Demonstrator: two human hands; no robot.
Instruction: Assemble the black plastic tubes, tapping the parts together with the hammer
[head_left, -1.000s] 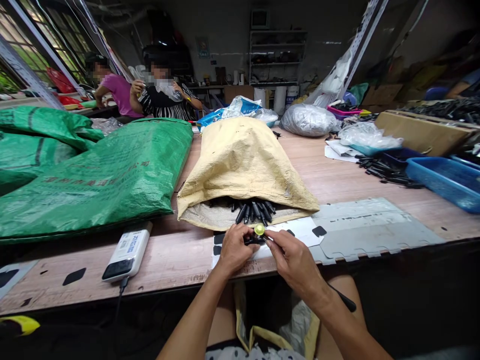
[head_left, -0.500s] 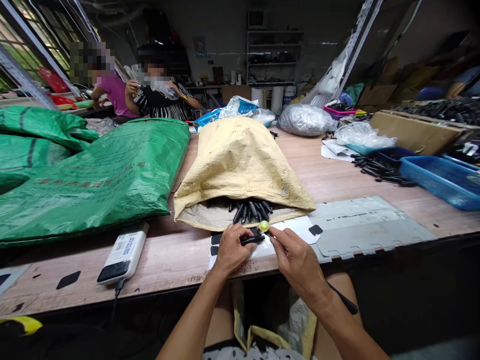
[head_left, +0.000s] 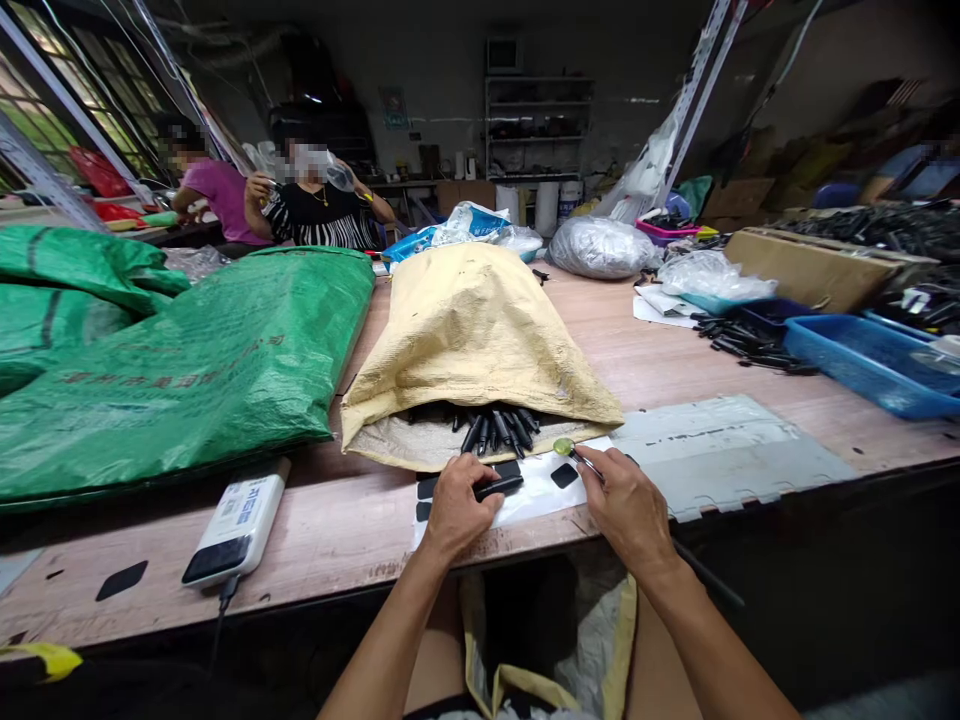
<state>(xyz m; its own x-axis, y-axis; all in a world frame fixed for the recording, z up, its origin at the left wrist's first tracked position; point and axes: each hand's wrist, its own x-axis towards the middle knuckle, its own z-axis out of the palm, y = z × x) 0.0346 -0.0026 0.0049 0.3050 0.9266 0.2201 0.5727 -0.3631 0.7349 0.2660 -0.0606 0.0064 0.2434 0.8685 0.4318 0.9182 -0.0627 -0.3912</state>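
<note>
My left hand [head_left: 456,508] is closed around a slim black tube-shaped piece [head_left: 501,486] at the table's front edge. Between the fingers of my right hand [head_left: 631,508] is a thin tool with a round yellow-green end [head_left: 564,447], raised over a white sheet [head_left: 534,500]. A black rounded-square patch [head_left: 564,475] lies on that sheet below the yellow-green end. Just beyond my hands, a beige woven sack [head_left: 476,330] lies with its mouth towards me. Several similar black pieces [head_left: 499,430] stick out of it.
A large green sack [head_left: 247,360] lies on the left, with a white power bank [head_left: 238,525] in front. To the right are a grey board [head_left: 731,450], a blue basket [head_left: 862,365] and loose black parts [head_left: 757,345]. Two people sit across the table; another is far right. An open sack [head_left: 626,640] hangs between my knees.
My right hand has moved right with the tool, away from the black piece in my left hand. A black patch now shows between the hands. The view has shifted slightly.
</note>
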